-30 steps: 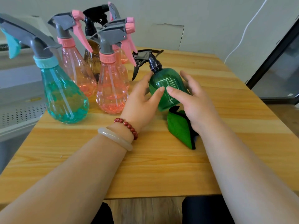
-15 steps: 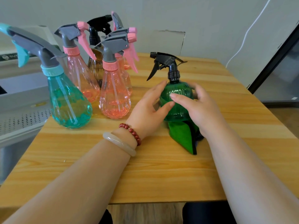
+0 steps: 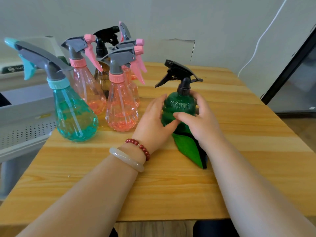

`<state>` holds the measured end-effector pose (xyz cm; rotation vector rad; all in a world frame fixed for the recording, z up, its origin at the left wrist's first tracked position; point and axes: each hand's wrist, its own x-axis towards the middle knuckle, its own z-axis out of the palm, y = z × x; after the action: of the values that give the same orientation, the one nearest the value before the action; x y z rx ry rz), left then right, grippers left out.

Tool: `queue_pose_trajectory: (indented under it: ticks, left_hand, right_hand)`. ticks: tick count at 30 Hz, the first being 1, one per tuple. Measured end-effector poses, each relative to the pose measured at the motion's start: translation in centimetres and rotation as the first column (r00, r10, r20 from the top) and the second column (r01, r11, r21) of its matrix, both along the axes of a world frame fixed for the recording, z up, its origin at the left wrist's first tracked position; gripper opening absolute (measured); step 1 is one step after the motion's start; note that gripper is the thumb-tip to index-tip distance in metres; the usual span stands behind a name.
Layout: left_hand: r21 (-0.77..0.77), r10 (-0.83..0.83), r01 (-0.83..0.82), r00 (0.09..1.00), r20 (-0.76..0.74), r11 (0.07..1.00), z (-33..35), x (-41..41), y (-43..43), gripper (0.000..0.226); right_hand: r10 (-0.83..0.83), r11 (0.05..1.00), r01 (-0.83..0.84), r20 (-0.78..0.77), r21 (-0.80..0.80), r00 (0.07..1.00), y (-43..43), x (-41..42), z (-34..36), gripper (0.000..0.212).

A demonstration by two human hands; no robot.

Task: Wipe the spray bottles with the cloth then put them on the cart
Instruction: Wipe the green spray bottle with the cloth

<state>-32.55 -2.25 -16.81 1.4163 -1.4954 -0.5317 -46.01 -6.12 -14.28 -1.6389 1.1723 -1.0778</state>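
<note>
Green spray bottle [image 3: 179, 108], tilted a second ago, now upright on worktop [image 3: 171, 185], base hidden behind hands. Left hand [image 3: 153, 124] curls round its 9 o'clock side, right hand [image 3: 203, 120] grips its 3 o'clock side, thumbs meeting in front. Green cloth [image 3: 188, 147] lies at its 6 o'clock, under right wrist

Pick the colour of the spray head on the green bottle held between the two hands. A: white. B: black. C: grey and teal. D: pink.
B: the green bottle, gripped by the left hand and the right hand, carries a black spray head.
</note>
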Motion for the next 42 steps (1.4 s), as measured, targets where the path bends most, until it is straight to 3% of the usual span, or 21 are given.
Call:
queue_pose_trajectory:
  ticks: [4, 9, 12, 16, 20, 28, 42]
  left_hand:
    - [0.1, -0.01, 0.004, 0.998, 0.061, 0.995, 0.3, -0.1, -0.1, 0.096]
    - [0.105, 0.035, -0.043, 0.996, 0.077, 0.994, 0.4, 0.0, 0.2, 0.096]
    - [0.129, 0.038, -0.055, 0.99, 0.132, 0.99, 0.7, -0.3, 0.7, 0.101]
    - [0.143, 0.046, -0.065, 0.99, 0.131, 0.988, 1.1, -1.4, 1.1, 0.108]
    - [0.091, 0.115, -0.129, 0.982, 0.153, 0.987, 0.9, -1.7, 1.3, 0.097]
    - [0.066, 0.168, -0.18, 0.974, 0.149, 0.982, 0.8, -0.3, 4.9, 0.089]
    - [0.123, 0.215, -0.245, 0.953, 0.213, 0.962, 1.3, 3.4, 11.8, 0.09]
  right_hand:
    - [0.01, 1.0, -0.01, 0.01, 0.028, 1.0, 0.6, -0.2, 0.0, 0.069]
    - [-0.143, 0.989, 0.144, -0.038, 0.019, 0.989, 1.4, -0.9, 0.8, 0.051]
    - [-0.237, 0.967, 0.25, -0.191, 0.045, 0.952, 1.5, -1.9, 0.1, 0.041]
    - [-0.217, 0.971, 0.238, -0.399, 0.004, 0.891, 2.4, -1.9, -0.8, 0.036]
    - [-0.243, 0.967, 0.251, -0.431, -0.04, 0.869, 2.9, -1.5, -0.6, 0.032]
    - [-0.298, 0.952, 0.304, -0.343, -0.037, 0.891, 2.9, -2.1, -0.9, 0.03]
    - [-0.152, 0.977, 0.038, -0.566, -0.209, 0.81, 5.9, -1.3, -0.3, 0.026]
